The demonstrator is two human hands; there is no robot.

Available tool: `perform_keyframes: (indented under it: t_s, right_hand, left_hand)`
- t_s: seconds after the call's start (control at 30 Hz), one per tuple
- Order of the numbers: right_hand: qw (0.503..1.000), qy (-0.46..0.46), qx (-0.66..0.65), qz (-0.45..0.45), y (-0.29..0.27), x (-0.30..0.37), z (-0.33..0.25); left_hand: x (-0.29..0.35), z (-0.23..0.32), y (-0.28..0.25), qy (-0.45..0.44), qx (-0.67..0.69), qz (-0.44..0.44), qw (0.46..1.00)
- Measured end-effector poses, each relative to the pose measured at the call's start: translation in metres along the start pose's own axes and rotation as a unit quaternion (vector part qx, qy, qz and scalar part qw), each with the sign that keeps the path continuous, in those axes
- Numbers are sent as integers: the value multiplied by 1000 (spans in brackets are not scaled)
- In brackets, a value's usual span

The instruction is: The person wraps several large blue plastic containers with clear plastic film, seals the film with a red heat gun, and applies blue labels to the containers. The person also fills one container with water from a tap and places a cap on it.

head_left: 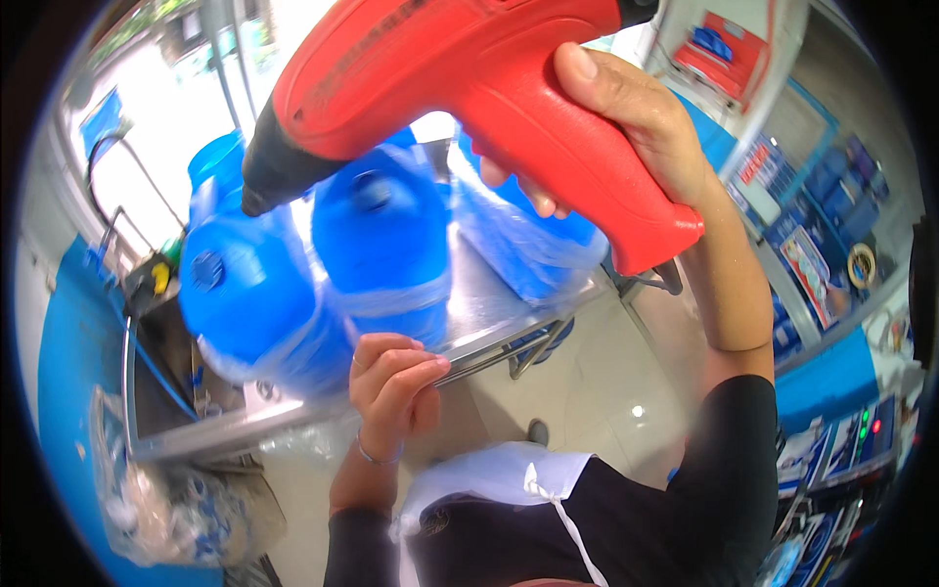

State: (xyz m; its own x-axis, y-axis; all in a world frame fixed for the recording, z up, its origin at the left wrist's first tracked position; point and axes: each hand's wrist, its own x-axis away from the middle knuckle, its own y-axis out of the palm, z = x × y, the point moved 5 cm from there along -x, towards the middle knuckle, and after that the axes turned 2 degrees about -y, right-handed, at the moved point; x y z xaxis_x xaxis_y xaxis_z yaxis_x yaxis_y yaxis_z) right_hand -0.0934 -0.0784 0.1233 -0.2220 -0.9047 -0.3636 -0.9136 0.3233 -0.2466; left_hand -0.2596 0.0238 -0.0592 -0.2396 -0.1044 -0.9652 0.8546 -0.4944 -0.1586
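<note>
My right hand (641,112) is raised high, its fingers wrapped round the handle of a red heat gun (460,73). The black nozzle of the gun points down to the left, over the blue water jugs. My left hand (391,383) is curled closed at the near edge of the table, just below the middle blue jug (377,230); what its fingers hold, if anything, is hidden. Clear plastic film wraps the lower part of that jug. On the left stands another film-covered blue jug (240,293), and a third blue jug (548,240) stands partly behind the gun.
The jugs stand on a metal table (494,284) with a raised rim. At its left end is a sink basin (156,382) with a hose. A bag of clear plastic (166,514) sits at lower left. Shelves with blue goods (831,210) line the right side.
</note>
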Motion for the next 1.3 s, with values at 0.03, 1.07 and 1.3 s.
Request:
perform_keyframes:
  t_s: [0.03,1.07,1.3]
  right_hand:
    - [999,-9,0,43,-25,16,3]
    - [854,293,141,407,-598,401,459]
    - [858,234,306,339,-700,353,504]
  left_hand:
    - [-1,-1,19,0,11,-9,1000]
    - [29,-90,716,-251,72,-554,790]
    - [19,-139,792,-279,13,-618,735]
